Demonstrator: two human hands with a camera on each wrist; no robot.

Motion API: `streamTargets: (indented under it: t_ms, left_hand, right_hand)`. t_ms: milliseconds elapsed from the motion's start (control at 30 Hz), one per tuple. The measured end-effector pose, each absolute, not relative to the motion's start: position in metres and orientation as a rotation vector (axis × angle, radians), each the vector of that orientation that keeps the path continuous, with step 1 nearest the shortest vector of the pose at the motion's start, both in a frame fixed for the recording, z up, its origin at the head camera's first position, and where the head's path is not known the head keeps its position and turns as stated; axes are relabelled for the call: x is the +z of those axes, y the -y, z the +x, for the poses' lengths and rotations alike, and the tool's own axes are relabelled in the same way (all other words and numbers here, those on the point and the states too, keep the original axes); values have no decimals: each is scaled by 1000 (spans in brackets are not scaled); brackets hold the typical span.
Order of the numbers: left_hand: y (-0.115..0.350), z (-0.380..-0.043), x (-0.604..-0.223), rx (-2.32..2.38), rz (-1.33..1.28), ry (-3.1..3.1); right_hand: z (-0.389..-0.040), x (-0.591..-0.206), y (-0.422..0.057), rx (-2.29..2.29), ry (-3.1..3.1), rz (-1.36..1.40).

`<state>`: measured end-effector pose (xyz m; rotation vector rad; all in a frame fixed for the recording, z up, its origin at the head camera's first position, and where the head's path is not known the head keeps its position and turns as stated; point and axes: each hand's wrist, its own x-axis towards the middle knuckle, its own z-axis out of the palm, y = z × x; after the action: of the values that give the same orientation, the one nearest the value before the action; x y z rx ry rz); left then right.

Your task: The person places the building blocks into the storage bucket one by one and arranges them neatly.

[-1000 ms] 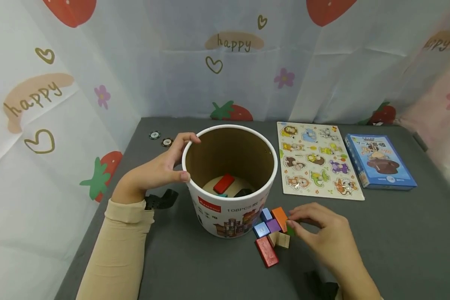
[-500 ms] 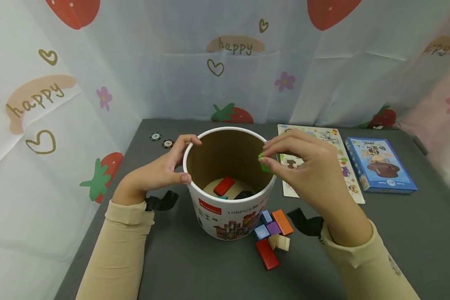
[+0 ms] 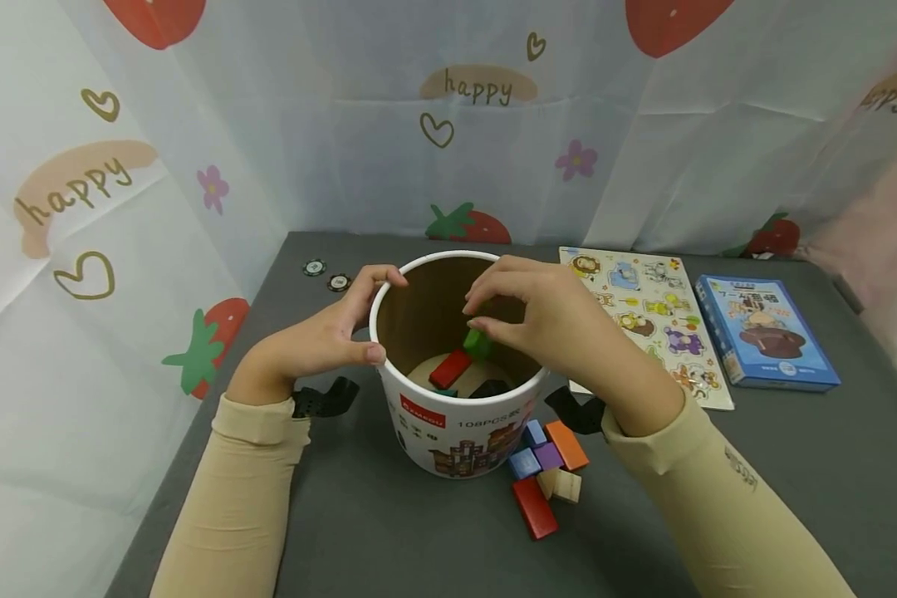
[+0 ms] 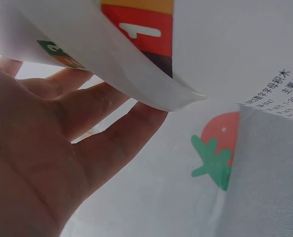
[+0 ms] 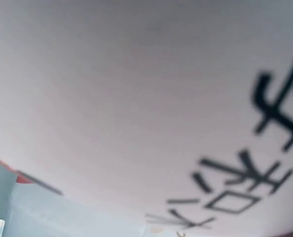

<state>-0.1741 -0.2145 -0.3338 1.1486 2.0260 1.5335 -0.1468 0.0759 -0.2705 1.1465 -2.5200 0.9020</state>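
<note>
A large white printed bucket (image 3: pixel 456 436) stands on the grey table. My left hand (image 3: pixel 336 336) grips its rim at the left, thumb on the near side; the left wrist view shows the fingers (image 4: pixel 129 140) under the bucket's wall. My right hand (image 3: pixel 546 320) is over the bucket's right half, fingers bent and thumb tip slightly apart from them. Just below the thumb, inside the bucket, is a green block (image 3: pixel 477 344); it appears out of the fingers. A red block (image 3: pixel 450 368) and a dark piece (image 3: pixel 489 388) lie on the bucket floor. The right wrist view shows only blurred bucket wall.
Right of the bucket's base lie an orange block (image 3: pixel 566 445), a purple block (image 3: pixel 548 455), blue blocks (image 3: pixel 524 463), wooden pieces (image 3: pixel 566 486) and a red block (image 3: pixel 534 507). Farther back are an animal puzzle board (image 3: pixel 683 340), a blue box (image 3: pixel 768 332) and two round chips (image 3: pixel 339 282).
My right hand has carried the green block from the pile up over the rim and into the bucket's opening, where the block now shows below the thumb. My left hand has stayed on the rim.
</note>
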Motion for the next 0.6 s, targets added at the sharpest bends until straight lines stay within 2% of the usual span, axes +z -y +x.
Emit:
streamTargets:
  t_ms: [133, 333, 600]
  left_hand:
    - [215, -174, -334, 1545, 1146, -2004]
    - [213, -174, -334, 1565, 1145, -1980]
    - [215, -173, -333, 1581, 1137, -1975]
  right_hand:
    - [-135, -272, -84, 933, 2416, 1111]
    - [-97, -280, -112, 1057, 2217, 969]
    - [-71, -348, -152, 1037, 2547, 644]
